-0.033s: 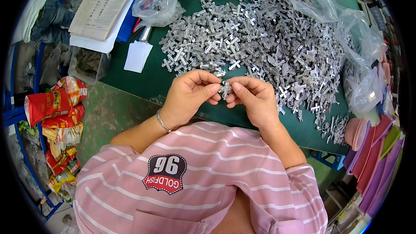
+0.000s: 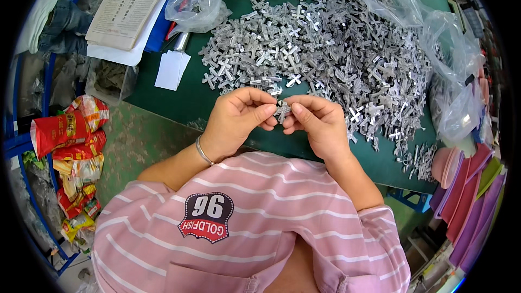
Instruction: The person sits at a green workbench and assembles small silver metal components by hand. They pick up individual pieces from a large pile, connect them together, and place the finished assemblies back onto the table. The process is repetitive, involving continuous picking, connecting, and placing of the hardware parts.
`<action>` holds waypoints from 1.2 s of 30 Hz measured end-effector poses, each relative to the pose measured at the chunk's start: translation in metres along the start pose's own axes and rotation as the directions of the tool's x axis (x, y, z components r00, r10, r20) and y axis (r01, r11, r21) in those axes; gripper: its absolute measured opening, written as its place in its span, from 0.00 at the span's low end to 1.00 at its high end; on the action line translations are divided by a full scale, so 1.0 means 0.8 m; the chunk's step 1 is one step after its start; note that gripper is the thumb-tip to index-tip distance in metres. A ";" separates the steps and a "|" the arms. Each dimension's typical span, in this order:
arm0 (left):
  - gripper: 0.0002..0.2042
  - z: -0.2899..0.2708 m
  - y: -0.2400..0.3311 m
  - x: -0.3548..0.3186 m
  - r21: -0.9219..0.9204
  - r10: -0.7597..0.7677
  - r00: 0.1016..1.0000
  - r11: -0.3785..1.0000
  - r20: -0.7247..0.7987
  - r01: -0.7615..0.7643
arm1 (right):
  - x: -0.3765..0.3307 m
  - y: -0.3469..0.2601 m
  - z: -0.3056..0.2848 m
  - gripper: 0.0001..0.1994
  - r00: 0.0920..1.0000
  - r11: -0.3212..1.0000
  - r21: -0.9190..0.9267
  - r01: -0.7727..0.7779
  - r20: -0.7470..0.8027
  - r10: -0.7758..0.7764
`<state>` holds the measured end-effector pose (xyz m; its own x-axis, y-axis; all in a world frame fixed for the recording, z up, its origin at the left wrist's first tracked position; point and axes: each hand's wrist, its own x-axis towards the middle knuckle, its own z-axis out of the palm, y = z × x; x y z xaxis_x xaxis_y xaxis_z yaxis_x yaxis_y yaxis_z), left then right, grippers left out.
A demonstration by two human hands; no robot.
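Note:
Between my two hands, just past the table's near edge, is a small silver cross pendant (image 2: 283,111). My left hand (image 2: 239,116) pinches it from the left with thumb and forefinger, the other fingers curled under. My right hand (image 2: 319,123) grips its right side in the same way. Part of the pendant is covered by my fingertips. Right beyond my hands spreads a large heap of silver cross pendants (image 2: 325,43), with a few lying loose close to my fingers.
Clear plastic bags (image 2: 453,100) lie at the heap's right and far side. A small bag (image 2: 196,8), white paper slips (image 2: 172,70) and printed sheets (image 2: 130,8) are at the left of the green table (image 2: 163,100). Small metal pieces (image 2: 420,161) lie near pink cups (image 2: 446,164).

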<state>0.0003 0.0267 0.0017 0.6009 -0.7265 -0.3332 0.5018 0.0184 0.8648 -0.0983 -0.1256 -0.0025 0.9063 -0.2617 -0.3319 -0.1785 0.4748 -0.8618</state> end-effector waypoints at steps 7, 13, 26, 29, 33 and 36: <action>0.08 0.000 -0.003 0.001 -0.090 -0.061 0.998 0.994 0.006 0.062 | -0.002 -0.002 -0.005 0.09 0.999 0.996 0.084 -0.025 0.022 0.023; 0.08 0.002 -0.004 0.003 -0.093 -0.089 0.996 0.992 0.015 0.090 | -0.003 -0.004 -0.007 0.09 0.998 0.993 0.104 -0.057 -0.004 0.058; 0.02 -0.048 0.094 0.076 0.510 0.883 0.460 0.439 -0.095 -0.739 | -0.001 -0.011 -0.009 0.05 0.933 0.908 -0.273 0.317 -0.081 -0.350; 0.07 -0.092 0.122 0.102 0.921 0.823 0.566 0.258 -0.052 -0.290 | -0.004 -0.010 -0.010 0.04 0.918 0.768 -0.550 0.329 -0.006 -0.397; 0.05 -0.083 0.096 0.086 0.911 0.895 0.426 0.057 0.135 -0.408 | -0.001 0.001 -0.013 0.07 0.862 0.465 -0.793 0.392 0.140 -0.488; 0.04 -0.054 0.073 0.075 0.803 0.906 0.417 0.191 0.077 -0.564 | 0.005 0.010 -0.008 0.15 0.841 0.293 -0.844 0.449 0.289 -0.457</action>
<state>0.0931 0.0139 0.0161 0.6571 -0.3390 0.6733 -0.7428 -0.1385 0.6551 -0.0984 -0.1283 -0.0128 0.9545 -0.1947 0.2257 0.0314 -0.6873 -0.7257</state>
